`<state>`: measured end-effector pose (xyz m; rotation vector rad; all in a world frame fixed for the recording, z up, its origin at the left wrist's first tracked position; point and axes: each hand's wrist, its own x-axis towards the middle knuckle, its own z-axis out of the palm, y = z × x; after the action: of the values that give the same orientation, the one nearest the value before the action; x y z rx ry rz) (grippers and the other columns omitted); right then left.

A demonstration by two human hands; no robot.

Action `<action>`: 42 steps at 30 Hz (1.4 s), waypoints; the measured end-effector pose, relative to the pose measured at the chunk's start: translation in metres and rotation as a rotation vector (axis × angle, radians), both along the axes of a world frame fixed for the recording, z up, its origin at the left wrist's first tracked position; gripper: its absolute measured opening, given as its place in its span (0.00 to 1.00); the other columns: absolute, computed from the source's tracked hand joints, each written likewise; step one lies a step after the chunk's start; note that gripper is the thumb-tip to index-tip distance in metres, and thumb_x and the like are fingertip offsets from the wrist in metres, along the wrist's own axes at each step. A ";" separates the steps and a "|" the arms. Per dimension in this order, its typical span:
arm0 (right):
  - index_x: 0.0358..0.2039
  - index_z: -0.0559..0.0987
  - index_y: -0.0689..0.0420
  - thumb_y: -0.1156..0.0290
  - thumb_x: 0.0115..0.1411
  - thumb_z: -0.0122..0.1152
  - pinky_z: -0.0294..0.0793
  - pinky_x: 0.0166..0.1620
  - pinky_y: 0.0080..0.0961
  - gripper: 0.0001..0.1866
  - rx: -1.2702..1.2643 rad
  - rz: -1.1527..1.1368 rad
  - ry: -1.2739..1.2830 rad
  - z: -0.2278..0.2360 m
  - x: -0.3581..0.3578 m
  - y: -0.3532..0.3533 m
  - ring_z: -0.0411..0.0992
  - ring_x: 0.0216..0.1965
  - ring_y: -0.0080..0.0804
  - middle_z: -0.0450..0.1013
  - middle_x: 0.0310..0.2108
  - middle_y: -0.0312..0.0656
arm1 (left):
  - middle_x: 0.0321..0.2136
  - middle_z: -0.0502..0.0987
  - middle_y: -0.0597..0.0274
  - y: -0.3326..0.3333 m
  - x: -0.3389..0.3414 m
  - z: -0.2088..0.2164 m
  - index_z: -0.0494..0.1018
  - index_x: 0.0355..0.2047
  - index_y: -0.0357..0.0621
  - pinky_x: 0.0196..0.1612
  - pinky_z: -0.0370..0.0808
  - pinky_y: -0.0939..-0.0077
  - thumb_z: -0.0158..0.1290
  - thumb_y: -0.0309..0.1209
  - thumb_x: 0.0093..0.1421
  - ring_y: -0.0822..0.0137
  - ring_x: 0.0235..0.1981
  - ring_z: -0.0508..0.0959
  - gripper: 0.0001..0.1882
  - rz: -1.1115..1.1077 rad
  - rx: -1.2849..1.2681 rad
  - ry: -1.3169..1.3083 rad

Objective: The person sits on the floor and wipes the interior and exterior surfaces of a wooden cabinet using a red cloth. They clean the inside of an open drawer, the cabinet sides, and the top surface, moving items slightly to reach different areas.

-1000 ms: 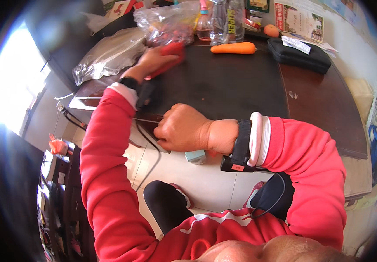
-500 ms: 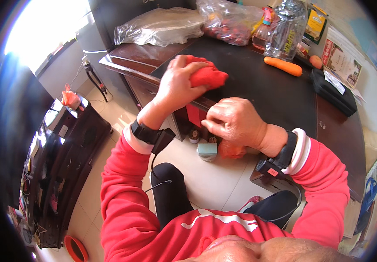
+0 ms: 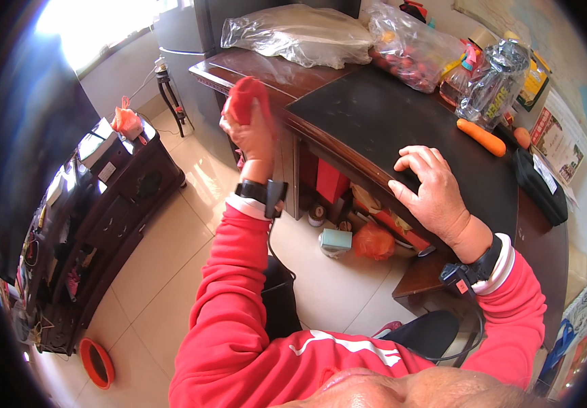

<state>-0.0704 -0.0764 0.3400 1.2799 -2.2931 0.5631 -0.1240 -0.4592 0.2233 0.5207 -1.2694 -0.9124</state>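
Note:
A bunched red cloth (image 3: 246, 98) is gripped in my left hand (image 3: 256, 141), which is raised off the left end of the dark wooden desk (image 3: 252, 68). The fingers of that hand are wrapped round the cloth and partly hidden by it. My right hand (image 3: 436, 197) is over the front edge of the black desk mat (image 3: 368, 102), fingers apart and loosely bent, holding nothing. Whether its fingertips touch the mat I cannot tell. An orange carrot (image 3: 482, 138) lies farther back on the mat's right side.
Along the desk's back are a clear plastic bag (image 3: 300, 34), a bag of red items (image 3: 412, 51), a spray bottle (image 3: 455, 81) and a wrapped clear package (image 3: 494, 85). A black case (image 3: 538, 187) lies at right. Under the desk are a light-blue box (image 3: 335, 239) and an orange bag (image 3: 373, 241).
My left hand has carried the red cloth from above the mat to beyond the desk's left end. My right hand has moved right, and its curled fingers have spread. The view has shifted.

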 end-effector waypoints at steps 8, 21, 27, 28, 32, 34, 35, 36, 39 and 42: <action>0.39 0.78 0.56 0.69 0.54 0.73 0.73 0.56 0.40 0.14 0.020 -0.022 0.045 0.002 0.004 -0.009 0.72 0.50 0.46 0.73 0.47 0.42 | 0.57 0.78 0.41 -0.130 -0.045 -0.002 0.71 0.65 0.39 0.60 0.75 0.53 0.63 0.58 0.61 0.41 0.55 0.79 0.42 -0.069 0.314 0.074; 0.36 0.76 0.55 0.68 0.53 0.72 0.74 0.52 0.40 0.14 0.006 -0.045 0.065 0.003 0.001 -0.018 0.71 0.45 0.46 0.71 0.41 0.42 | 0.52 0.80 0.54 -0.023 -0.023 -0.044 0.73 0.61 0.40 0.52 0.78 0.60 0.60 0.45 0.69 0.57 0.48 0.81 0.28 -0.190 0.351 0.072; 0.37 0.75 0.56 0.68 0.55 0.72 0.73 0.53 0.41 0.14 0.019 -0.031 0.078 0.001 0.001 -0.014 0.71 0.46 0.47 0.71 0.41 0.43 | 0.54 0.72 0.49 0.160 0.061 -0.070 0.74 0.61 0.42 0.62 0.71 0.63 0.69 0.30 0.59 0.51 0.56 0.76 0.30 -0.494 0.151 0.007; 0.37 0.76 0.56 0.67 0.56 0.72 0.73 0.53 0.41 0.14 0.021 -0.032 0.077 0.001 0.002 -0.014 0.71 0.46 0.47 0.72 0.42 0.42 | 0.56 0.70 0.50 0.180 0.072 -0.070 0.73 0.63 0.45 0.63 0.71 0.62 0.69 0.28 0.57 0.51 0.57 0.74 0.32 -0.511 0.119 -0.015; 0.39 0.76 0.56 0.67 0.56 0.72 0.73 0.54 0.41 0.14 0.033 -0.017 0.108 0.001 0.004 -0.013 0.71 0.47 0.47 0.72 0.43 0.43 | 0.57 0.68 0.52 0.202 0.085 -0.066 0.74 0.64 0.50 0.64 0.71 0.59 0.72 0.21 0.47 0.47 0.59 0.73 0.41 -0.531 -0.173 0.046; 0.39 0.76 0.57 0.68 0.56 0.72 0.73 0.54 0.41 0.15 0.046 -0.022 0.107 0.002 0.006 -0.012 0.71 0.47 0.47 0.72 0.45 0.43 | 0.58 0.68 0.50 0.183 0.079 -0.063 0.75 0.62 0.51 0.62 0.73 0.59 0.72 0.20 0.45 0.46 0.58 0.74 0.41 -0.425 -0.268 -0.034; 0.40 0.76 0.57 0.68 0.56 0.72 0.73 0.54 0.41 0.15 0.049 -0.016 0.111 0.002 0.006 -0.013 0.71 0.47 0.47 0.72 0.45 0.44 | 0.58 0.69 0.49 0.168 0.074 -0.061 0.76 0.62 0.51 0.62 0.74 0.58 0.73 0.20 0.44 0.46 0.57 0.74 0.41 -0.364 -0.365 -0.031; 0.40 0.77 0.57 0.68 0.56 0.72 0.73 0.54 0.41 0.15 0.052 -0.011 0.113 0.002 0.006 -0.013 0.71 0.48 0.47 0.72 0.46 0.44 | 0.58 0.69 0.48 0.156 0.069 -0.060 0.77 0.61 0.52 0.59 0.76 0.57 0.73 0.19 0.42 0.45 0.56 0.75 0.42 -0.354 -0.398 -0.006; 0.41 0.77 0.57 0.68 0.55 0.72 0.73 0.55 0.41 0.16 0.056 -0.006 0.115 0.002 0.005 -0.012 0.71 0.48 0.47 0.72 0.46 0.44 | 0.57 0.70 0.47 0.139 0.064 -0.065 0.79 0.58 0.51 0.59 0.77 0.57 0.73 0.20 0.42 0.45 0.57 0.76 0.38 -0.355 -0.422 -0.035; 0.41 0.77 0.58 0.69 0.54 0.72 0.73 0.55 0.41 0.16 0.049 0.000 0.103 0.001 0.004 -0.011 0.71 0.48 0.47 0.72 0.46 0.44 | 0.57 0.71 0.47 0.134 0.062 -0.072 0.79 0.58 0.48 0.60 0.76 0.58 0.71 0.18 0.44 0.47 0.59 0.75 0.37 -0.359 -0.454 -0.043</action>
<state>-0.0661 -0.0869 0.3409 1.3006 -2.2349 0.4325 -0.0616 -0.3251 0.1511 -0.0491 -1.5822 -0.8696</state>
